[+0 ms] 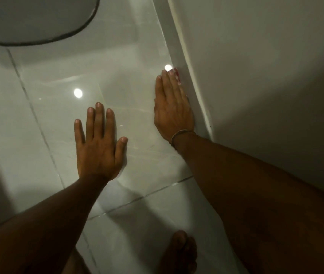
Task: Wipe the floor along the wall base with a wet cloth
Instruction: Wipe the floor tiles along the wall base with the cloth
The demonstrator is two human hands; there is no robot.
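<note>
**Two hands on a tiled floor beside the wall base**

The right hand (pixel 174 107) lies flat, fingers straight and pressed together, in the centre right of the frame, its outer edge against the skirting (pixel 184 56) that runs diagonally from the top centre down to the right. A cloth (pixel 177 75) with a red-and-white pattern shows only as a small strip past the fingertips and along the little-finger side; the rest is hidden under the hand, which presses it to the floor rather than clenching it. A thin bracelet (pixel 180 133) circles the right wrist. The left hand (pixel 99 145) rests palm down at centre frame, fingers spread and released, holding nothing, well apart from the cloth. The glossy pale floor (pixel 48 119) shows grout lines and two round light reflections. The wall (pixel 256 66) fills the upper right. A rounded grey object with a dark rim (pixel 34 18) occupies the upper left. A bare foot (pixel 179 252) appears at the bottom centre.
</note>
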